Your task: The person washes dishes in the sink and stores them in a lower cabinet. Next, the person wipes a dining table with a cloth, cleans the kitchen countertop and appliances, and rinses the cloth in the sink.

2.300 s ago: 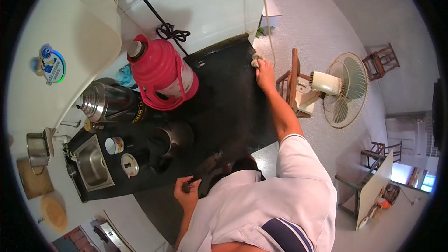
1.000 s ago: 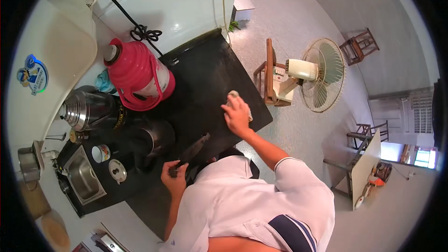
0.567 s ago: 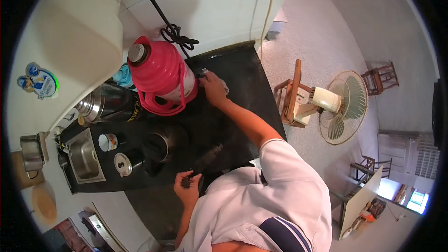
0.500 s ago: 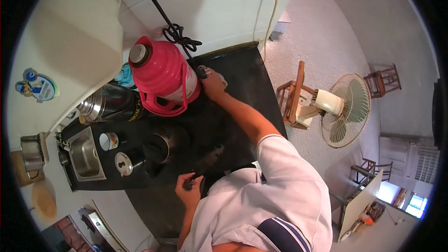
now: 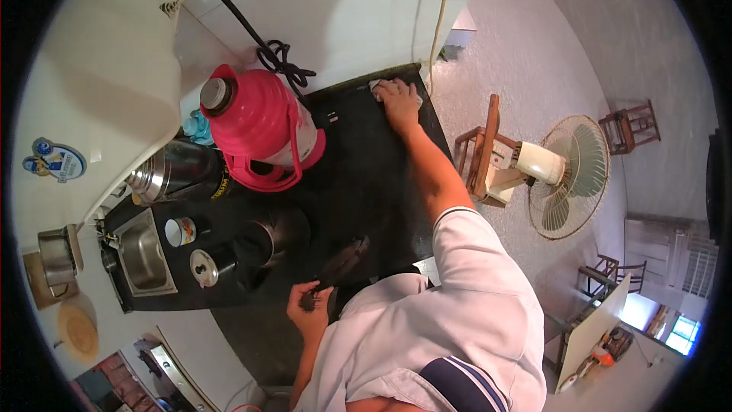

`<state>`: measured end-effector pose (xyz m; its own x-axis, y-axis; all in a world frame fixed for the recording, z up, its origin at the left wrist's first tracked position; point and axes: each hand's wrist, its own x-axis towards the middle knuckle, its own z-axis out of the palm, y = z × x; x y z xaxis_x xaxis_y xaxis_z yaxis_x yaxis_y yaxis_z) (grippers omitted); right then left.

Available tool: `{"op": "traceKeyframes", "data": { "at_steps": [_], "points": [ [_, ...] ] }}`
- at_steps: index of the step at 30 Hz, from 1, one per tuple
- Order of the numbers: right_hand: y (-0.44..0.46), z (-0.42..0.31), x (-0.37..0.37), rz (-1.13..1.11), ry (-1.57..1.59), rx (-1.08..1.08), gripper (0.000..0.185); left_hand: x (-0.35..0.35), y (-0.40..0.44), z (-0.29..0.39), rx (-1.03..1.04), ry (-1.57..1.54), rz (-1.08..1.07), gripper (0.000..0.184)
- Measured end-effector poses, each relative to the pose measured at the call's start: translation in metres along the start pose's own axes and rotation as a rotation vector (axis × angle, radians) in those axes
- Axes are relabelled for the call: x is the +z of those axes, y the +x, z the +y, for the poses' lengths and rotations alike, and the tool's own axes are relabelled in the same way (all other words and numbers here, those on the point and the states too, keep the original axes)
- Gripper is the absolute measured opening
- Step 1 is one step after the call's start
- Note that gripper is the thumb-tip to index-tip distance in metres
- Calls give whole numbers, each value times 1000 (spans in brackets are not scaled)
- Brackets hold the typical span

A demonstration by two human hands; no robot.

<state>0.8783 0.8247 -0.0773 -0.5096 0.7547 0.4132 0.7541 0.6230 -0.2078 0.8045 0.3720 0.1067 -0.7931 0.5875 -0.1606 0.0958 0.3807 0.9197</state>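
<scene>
My right hand lies on a pale crumpled cloth, pressing it to the black countertop at its far right corner. Close to my body, my left hand is closed around a small dark lump whose kind I cannot make out. Left of my right arm stands a pink thermos flask with a cork-like stopper. A small object with pale marks lies on the counter between the flask and my right hand. Nearer my left hand is a dark kettle or pot.
Toward the left are a metal flask, a white mug, a small lidded pot and a steel sink. A black cable hangs by the wall. Right of the counter stands a fan.
My right hand has slid with the cloth away from the pink flask to the counter's far right corner. My left hand has stayed almost still, holding the dark lump.
</scene>
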Motion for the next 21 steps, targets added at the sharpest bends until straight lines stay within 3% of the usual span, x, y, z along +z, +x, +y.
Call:
{"op": "traceKeyframes", "data": {
  "at_steps": [9, 11, 13, 15, 18, 21],
  "points": [
    [-8, 34, 9, 86, -122, 382, 35, -20, -10, -3, 52, 3, -65, 21],
    [-10, 42, 9, 42, 27, 526, 40, -28, -13, -10, 33, 10, -89, 21],
    [-22, 49, -2, 12, -4, 488, 41, -36, -14, -17, 30, 31, -99, 20],
    [-40, 50, -19, -78, 47, 287, 45, -39, -16, -19, 27, 49, -109, 20],
    [-74, 29, -66, -203, 53, 349, 47, -38, -16, -15, 7, -52, -110, 18],
    [-119, 29, -86, -185, 95, 330, 46, -43, -14, -13, 32, 4, -161, 16]
  ]
}}
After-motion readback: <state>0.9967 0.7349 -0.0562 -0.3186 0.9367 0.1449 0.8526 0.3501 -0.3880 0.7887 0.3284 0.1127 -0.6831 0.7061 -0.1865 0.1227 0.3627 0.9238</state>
